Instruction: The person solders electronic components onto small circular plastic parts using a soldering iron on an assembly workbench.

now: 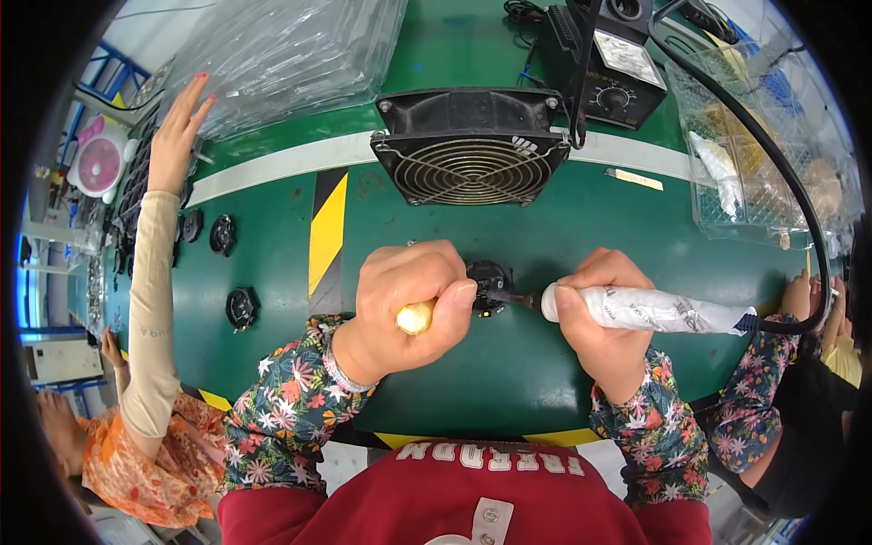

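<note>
My right hand [604, 318] is closed around the handle of a soldering iron [668, 309], which is wrapped in white, crinkled material. The iron's dark tip points left and reaches a small round black part [490, 280] on the green bench; I cannot tell whether they touch. My left hand [409, 313] is a fist just left of that part. Out of this fist sticks the rounded yellow end of a slim thing [415, 317], the rest of it hidden by my fingers.
A black fan [472, 150] stands behind the part, with a soldering station [604, 77] at the back right. The iron's thick cord [795, 182] arcs along the right. Clear plastic trays [291, 64] are stacked back left. Several black parts [242, 309] lie left, near a co-worker's outstretched arm [154, 300].
</note>
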Demonstrator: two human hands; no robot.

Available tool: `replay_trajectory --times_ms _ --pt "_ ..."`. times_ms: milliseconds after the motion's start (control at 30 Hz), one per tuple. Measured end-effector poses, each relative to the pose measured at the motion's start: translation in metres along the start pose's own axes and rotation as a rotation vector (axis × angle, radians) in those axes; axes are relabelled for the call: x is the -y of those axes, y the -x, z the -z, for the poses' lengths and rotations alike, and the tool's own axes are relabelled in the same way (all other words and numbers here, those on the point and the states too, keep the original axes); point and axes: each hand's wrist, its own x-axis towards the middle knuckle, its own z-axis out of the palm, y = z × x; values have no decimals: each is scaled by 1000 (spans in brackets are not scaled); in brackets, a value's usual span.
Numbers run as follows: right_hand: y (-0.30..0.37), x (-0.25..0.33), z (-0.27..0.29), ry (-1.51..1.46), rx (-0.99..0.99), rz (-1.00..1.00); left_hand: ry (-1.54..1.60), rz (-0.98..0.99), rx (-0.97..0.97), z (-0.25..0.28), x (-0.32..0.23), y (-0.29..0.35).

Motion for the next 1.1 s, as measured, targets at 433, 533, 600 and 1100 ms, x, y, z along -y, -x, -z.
replay_trajectory --times_ms 433,533,600,1100 --pt "1 9 2 112 69 -24 -65 -42 9 -1 -1 2" --pt "-1 8 3 104 65 -28 -73 -36 15 -1 -3 0" --pt "-1 9 2 100 57 -32 -72 -30 18 -1 -4 -1" --pt "-2 2 6 -63 -165 51 -410 -250 184 21 -12 10"
